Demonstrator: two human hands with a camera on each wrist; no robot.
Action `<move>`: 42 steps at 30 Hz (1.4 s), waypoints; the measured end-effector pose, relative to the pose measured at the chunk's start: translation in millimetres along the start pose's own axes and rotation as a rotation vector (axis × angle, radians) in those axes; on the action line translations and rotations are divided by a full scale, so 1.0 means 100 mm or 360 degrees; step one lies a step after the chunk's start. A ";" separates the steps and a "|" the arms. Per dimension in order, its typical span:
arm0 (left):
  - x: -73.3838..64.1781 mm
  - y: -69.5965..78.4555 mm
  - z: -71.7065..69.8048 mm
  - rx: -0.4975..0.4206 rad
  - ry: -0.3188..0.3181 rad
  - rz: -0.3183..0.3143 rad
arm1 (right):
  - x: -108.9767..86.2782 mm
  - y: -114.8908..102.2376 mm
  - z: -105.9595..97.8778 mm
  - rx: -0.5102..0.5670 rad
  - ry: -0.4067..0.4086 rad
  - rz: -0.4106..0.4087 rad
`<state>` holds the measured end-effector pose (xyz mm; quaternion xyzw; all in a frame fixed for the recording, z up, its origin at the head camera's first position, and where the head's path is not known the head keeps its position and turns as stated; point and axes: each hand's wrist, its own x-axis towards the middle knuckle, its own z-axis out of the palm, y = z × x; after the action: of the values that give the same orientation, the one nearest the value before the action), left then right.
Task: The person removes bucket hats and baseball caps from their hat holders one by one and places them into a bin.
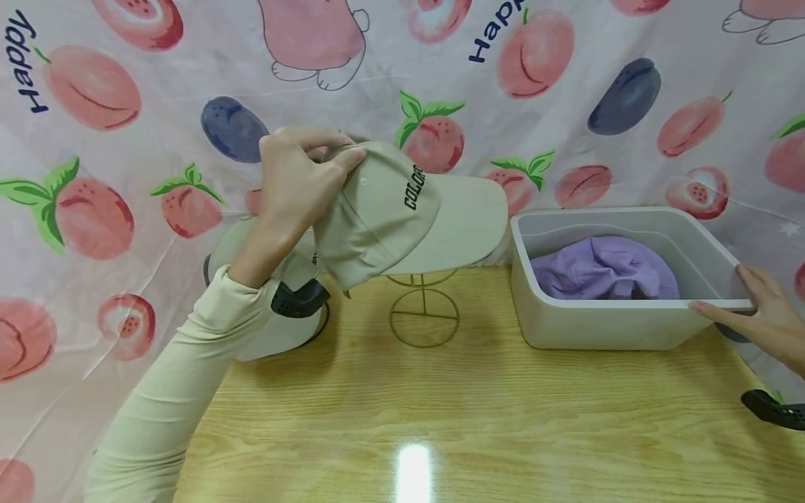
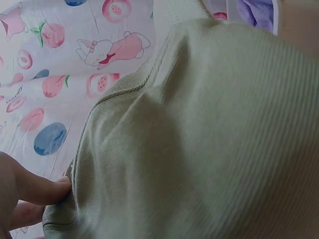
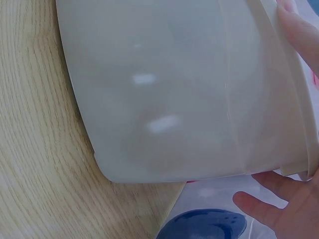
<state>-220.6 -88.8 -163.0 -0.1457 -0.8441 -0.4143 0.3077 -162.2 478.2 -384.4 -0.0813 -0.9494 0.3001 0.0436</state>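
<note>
My left hand pinches the edge of a beige baseball cap between thumb and fingers. The cap hangs tilted in the air, its brim toward the right and dark lettering on its front. In the left wrist view its ribbed fabric fills most of the picture. Behind and below it stands a gold wire stand, its top hidden by the cap. At the right, my right hand grips the front right corner of a whitish plastic bin, thumb on the front rim. A purple hat lies inside the bin.
Another light cap sits at the left on a stand, partly hidden behind my left wrist. The wooden table runs back to a fruit-printed cloth hanging behind. Black wrist-camera parts jut out near both wrists.
</note>
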 end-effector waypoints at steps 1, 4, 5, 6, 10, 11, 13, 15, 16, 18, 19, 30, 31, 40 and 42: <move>0.00 0.02 0.02 -0.0020 -0.0008 0.0004 | 0.00 0.00 0.00 -0.0004 0.0001 0.0001; 0.00 0.07 0.07 -0.0075 -0.0032 0.0017 | 0.00 0.00 0.01 -0.0026 0.0002 0.0009; 0.00 0.09 0.09 -0.0092 -0.0040 0.0017 | 0.00 0.00 0.01 -0.0032 0.0005 0.0007; 0.00 0.10 0.11 -0.0107 -0.0045 0.0022 | 0.00 0.00 0.01 -0.0038 0.0008 0.0004; -0.01 0.16 0.17 -0.0179 -0.0079 -0.0010 | -0.01 0.01 0.02 -0.0042 0.0016 -0.0001; -0.01 0.18 0.19 -0.0194 -0.0083 -0.0012 | -0.01 0.01 0.02 -0.0041 0.0017 0.0000; -0.02 0.20 0.23 -0.0224 -0.0098 -0.0030 | 0.00 0.01 0.02 -0.0031 0.0012 0.0006; -0.02 0.23 0.27 -0.0241 -0.0098 -0.0027 | 0.00 0.01 0.01 -0.0030 0.0009 0.0012; -0.02 0.24 0.29 -0.0246 -0.0102 -0.0027 | 0.00 0.01 0.01 -0.0027 0.0006 0.0016; -0.03 0.27 0.33 -0.0254 -0.0113 -0.0020 | 0.00 0.01 0.01 -0.0020 -0.0001 0.0028; -0.03 0.28 0.35 -0.0249 -0.0117 -0.0006 | 0.00 0.01 0.02 -0.0019 -0.0001 0.0031; -0.03 0.38 0.59 -0.0250 -0.0141 0.0161 | 0.00 0.00 0.02 -0.0030 0.0010 0.0018; -0.02 0.39 0.61 -0.0253 -0.0143 0.0169 | 0.00 0.00 0.02 -0.0028 0.0010 0.0019; 0.02 0.46 0.77 -0.0305 -0.0174 0.0217 | 0.00 0.00 0.02 0.0004 0.0012 0.0019; 0.03 0.48 0.80 -0.0338 -0.0179 0.0215 | 0.00 0.01 0.02 0.0001 0.0017 0.0016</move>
<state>-230.9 3.9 -169.6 -0.2568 -0.7998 -0.4707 0.2699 -162.1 477.7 -386.3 -0.0876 -0.9487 0.3003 0.0470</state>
